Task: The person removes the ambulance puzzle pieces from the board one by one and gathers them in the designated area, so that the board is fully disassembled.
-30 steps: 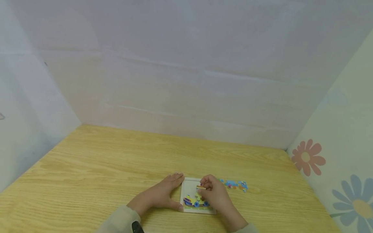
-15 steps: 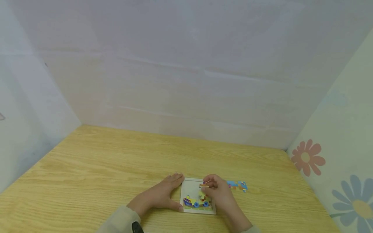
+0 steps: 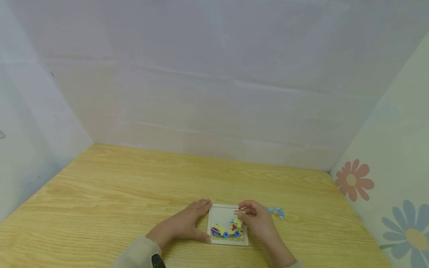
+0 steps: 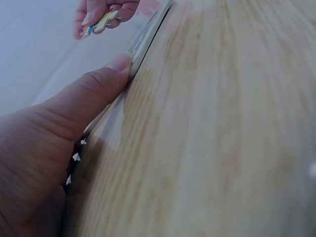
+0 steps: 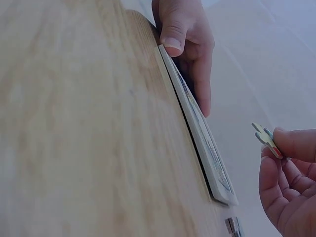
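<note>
A small jigsaw tray [image 3: 229, 243] with a pale rim lies flat on the table. Its lower part shows a picture with blue wheels; the upper left is bare backing. Along its left side rests my left hand [image 3: 183, 225], thumb at the near corner and fingertips at the far one. My right hand [image 3: 260, 220] pinches a colourful puzzle piece [image 5: 266, 142] between thumb and fingers, over the tray's right side. In the right wrist view the piece is held up clear of the tray. This hand hides part of the tray's right edge.
Several loose puzzle pieces [image 3: 278, 213], blue and orange, lie on the wooden table [image 3: 144, 178] right of the tray, partly behind the right hand. A pale wall [image 3: 201, 93] stands at the back, and a flower-patterned wall [image 3: 395, 149] on the right.
My right hand has shifted to the right with the puzzle piece, uncovering more of the tray's picture and covering more of the loose pieces. The left hand stays where it was.
</note>
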Demonstrator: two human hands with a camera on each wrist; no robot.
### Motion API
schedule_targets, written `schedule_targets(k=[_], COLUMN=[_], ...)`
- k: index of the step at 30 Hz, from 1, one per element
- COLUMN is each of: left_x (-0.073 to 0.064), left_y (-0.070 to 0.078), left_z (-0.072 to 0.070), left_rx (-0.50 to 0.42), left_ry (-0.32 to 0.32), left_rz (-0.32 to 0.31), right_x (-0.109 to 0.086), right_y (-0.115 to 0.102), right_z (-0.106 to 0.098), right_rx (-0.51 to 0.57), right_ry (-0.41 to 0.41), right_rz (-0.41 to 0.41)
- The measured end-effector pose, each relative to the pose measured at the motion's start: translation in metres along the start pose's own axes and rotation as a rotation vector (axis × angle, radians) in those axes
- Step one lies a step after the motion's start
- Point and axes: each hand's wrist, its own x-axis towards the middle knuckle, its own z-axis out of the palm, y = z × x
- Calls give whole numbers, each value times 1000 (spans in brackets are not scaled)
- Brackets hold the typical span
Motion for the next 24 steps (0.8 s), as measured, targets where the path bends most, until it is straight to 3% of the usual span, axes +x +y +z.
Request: schedule_targets(k=[24], left_x=[0], left_y=[0], left_z=[0], left_rx=[-11], left_ry=[5], left_rz=[7], right_x=[-7], right_y=[17], right_z=[-32], right_rx=[16], right_ry=[152], right_rz=[90])
